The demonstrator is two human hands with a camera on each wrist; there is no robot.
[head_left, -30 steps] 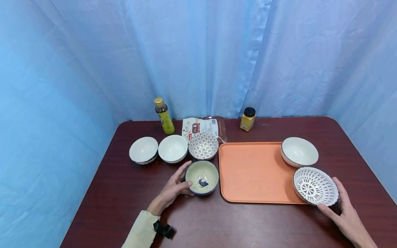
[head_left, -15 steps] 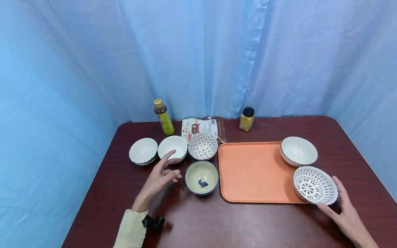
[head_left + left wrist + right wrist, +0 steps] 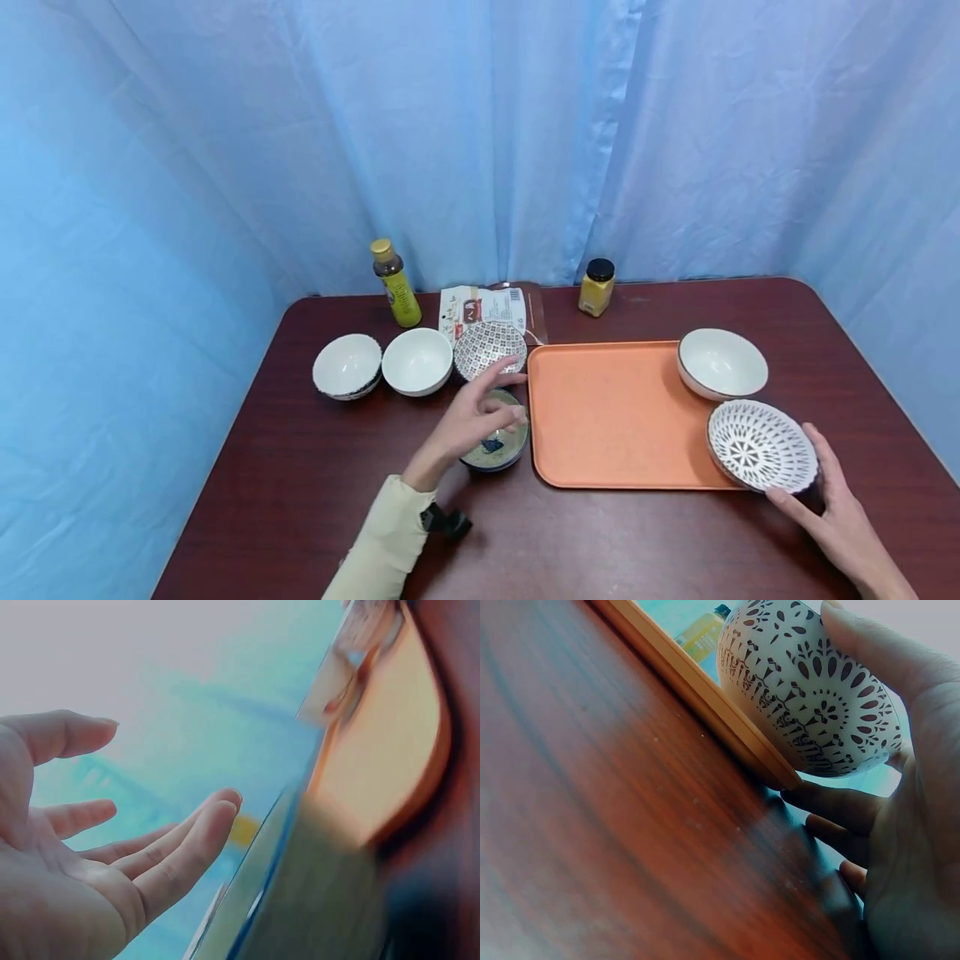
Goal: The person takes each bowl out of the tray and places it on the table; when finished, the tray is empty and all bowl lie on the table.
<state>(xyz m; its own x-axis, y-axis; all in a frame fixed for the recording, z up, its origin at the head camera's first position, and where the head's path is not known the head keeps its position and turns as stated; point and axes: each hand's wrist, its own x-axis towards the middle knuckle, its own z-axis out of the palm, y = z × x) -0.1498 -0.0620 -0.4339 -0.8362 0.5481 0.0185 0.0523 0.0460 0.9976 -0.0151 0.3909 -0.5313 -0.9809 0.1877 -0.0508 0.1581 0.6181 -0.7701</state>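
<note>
My left hand (image 3: 480,412) hovers over the green speckled bowl (image 3: 491,454), hiding part of it; a dark blue figure shows inside. The fingers are spread and loosely bent, with nothing between them in the left wrist view. At the right, my right hand (image 3: 843,508) holds a white bowl with dark leaf-like marks (image 3: 761,450) by its side, thumb at the rim. That bowl sits over the front right corner of the orange tray (image 3: 615,417). In the right wrist view, decoration covers the bowl's outer wall (image 3: 810,690), and the lower fingertips reach the tray's corner.
Behind the held bowl, a plain white bowl (image 3: 722,364) overlaps the tray's back right corner. Left of the tray stand a cross-patterned bowl (image 3: 487,346) and two white bowls (image 3: 417,361). Along the back are a yellow-green bottle (image 3: 401,292), a food packet (image 3: 480,307) and a black-lidded jar (image 3: 597,287).
My left hand let go of the green speckled bowl, drew back to the left, then came right again above it. My right hand stays at the patterned bowl, almost still.
</note>
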